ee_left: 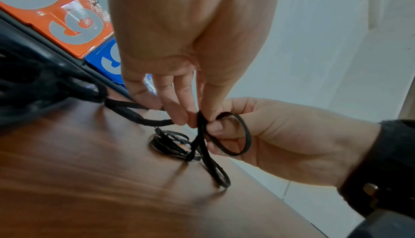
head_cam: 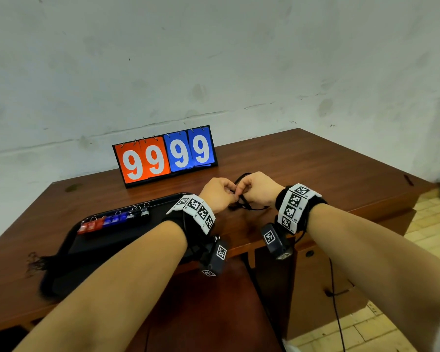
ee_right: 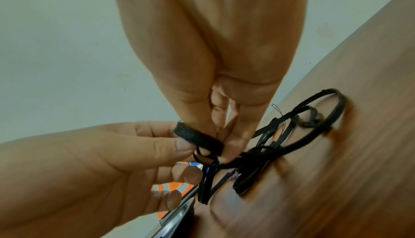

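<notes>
A thin black cord (head_cam: 249, 207) lies in loose loops on the wooden desk (head_cam: 328, 174), in front of the scoreboard. Both hands meet just above it. My left hand (head_cam: 233, 197) pinches a strand of the cord (ee_left: 157, 122) between thumb and fingers. My right hand (head_cam: 242, 193) pinches the same cord, and a small loop (ee_left: 245, 133) stands out past its thumb. In the right wrist view the cord (ee_right: 202, 138) is wrapped as a band over the fingertips where the two hands touch. More loops (ee_right: 314, 116) trail on the desk.
A flip scoreboard (head_cam: 164, 154) reading 99 and 99 stands at the back against the wall. A black tray (head_cam: 127, 233) to the left holds red, blue and black ringed pieces (head_cam: 114, 219). A black tangle (head_cam: 40, 260) lies at its near left end. The desk's edge drops off on the right.
</notes>
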Tool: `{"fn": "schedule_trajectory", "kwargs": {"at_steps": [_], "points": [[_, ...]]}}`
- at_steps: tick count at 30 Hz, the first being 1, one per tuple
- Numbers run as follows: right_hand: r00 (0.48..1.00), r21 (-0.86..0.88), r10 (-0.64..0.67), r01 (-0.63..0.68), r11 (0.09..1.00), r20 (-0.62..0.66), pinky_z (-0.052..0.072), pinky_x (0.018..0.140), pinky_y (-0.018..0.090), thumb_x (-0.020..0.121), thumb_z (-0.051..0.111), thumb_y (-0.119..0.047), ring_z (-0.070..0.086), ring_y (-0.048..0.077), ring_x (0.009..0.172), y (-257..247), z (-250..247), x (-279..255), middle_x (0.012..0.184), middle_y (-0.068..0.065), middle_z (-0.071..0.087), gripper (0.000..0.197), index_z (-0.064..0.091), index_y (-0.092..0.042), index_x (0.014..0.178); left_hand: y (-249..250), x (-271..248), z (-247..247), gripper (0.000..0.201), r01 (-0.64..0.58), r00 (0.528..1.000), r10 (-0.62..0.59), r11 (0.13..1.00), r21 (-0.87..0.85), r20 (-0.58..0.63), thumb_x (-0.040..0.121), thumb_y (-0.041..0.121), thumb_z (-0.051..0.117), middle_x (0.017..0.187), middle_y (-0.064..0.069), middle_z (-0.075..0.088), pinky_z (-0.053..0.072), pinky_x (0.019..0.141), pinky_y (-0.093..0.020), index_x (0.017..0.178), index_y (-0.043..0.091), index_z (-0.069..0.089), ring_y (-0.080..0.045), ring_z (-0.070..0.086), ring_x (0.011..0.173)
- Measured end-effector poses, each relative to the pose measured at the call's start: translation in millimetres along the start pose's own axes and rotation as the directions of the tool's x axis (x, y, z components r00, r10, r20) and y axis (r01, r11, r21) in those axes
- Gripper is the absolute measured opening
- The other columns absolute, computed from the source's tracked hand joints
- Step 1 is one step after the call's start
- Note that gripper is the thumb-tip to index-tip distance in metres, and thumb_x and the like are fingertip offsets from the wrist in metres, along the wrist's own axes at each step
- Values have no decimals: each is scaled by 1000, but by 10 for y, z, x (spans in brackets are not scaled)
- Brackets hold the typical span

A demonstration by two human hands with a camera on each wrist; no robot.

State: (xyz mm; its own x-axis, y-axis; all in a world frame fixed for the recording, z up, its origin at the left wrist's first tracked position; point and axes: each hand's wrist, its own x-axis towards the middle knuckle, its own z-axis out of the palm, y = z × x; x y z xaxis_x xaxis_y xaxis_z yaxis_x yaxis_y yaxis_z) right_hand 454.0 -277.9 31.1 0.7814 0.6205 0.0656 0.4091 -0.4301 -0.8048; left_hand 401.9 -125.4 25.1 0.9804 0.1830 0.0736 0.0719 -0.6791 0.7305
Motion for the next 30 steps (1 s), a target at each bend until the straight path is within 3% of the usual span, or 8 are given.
{"fn": "schedule_trajectory", "kwargs": {"at_steps": [5,9,13,16,19,24,28,30], "points": [[1000,6,10,-10,1000,-19,55,62,23,77,70,8,64,21,68,31,-42,-36,80,19,70,17,72,-8,81,44,16,20,14,14,1000,-14,1000,-7,-15,74,8,79,76,-6,72,54,72,-35,81,19,73,-15,63,68],[991,-2,102,-102,995,-83,53,51,19,83,62,8,67,18,59,78,-73,-24,78,9,69,22,67,-12,77,73,36,27,21,51,992,-58,997,-64,-109,74,5,79,68,1,65,51,61,-29,72,21,66,-18,63,66],[972,-137,162,-186,973,-171,60,65,32,84,61,1,71,22,70,205,-176,-30,83,6,71,22,68,-18,76,68,40,-45,20,69,983,-98,981,-181,-158,78,-1,76,78,-4,65,56,55,-29,84,15,65,-21,70,72],[962,-248,178,-228,941,-209,59,78,34,83,52,5,68,22,89,309,-243,-71,102,5,70,34,72,-22,86,64,35,-104,16,68,980,-115,961,-267,-162,80,-3,74,84,-10,69,60,59,-32,86,11,68,-23,72,74],[959,-241,176,-229,943,-222,57,70,31,83,45,7,66,22,91,328,-268,-95,110,2,66,44,71,-25,97,89,34,-141,11,33,975,-92,959,-281,-202,82,1,74,81,-11,69,60,60,-31,84,9,69,-23,72,75],[967,-78,29,-51,996,-255,52,83,25,84,50,0,64,13,102,148,-224,-74,118,-1,67,43,66,-21,118,209,24,-184,13,-41,960,-21,975,-217,-278,78,9,79,72,-6,65,53,53,-25,78,12,67,-17,63,61],[992,48,-117,119,992,-48,47,101,29,83,69,-12,58,12,117,-45,-125,-28,134,-2,58,68,43,-23,145,357,-23,-239,13,-99,959,49,981,-168,-279,81,16,78,80,-9,67,59,57,-33,82,9,67,-19,64,67],[973,99,-230,231,968,-27,47,99,26,84,71,-18,58,9,118,-101,-48,1,131,-6,62,61,48,-25,140,424,-44,-278,15,-117,957,76,984,-135,-279,83,20,76,78,-12,67,59,60,-37,84,9,66,-21,62,63]]}}
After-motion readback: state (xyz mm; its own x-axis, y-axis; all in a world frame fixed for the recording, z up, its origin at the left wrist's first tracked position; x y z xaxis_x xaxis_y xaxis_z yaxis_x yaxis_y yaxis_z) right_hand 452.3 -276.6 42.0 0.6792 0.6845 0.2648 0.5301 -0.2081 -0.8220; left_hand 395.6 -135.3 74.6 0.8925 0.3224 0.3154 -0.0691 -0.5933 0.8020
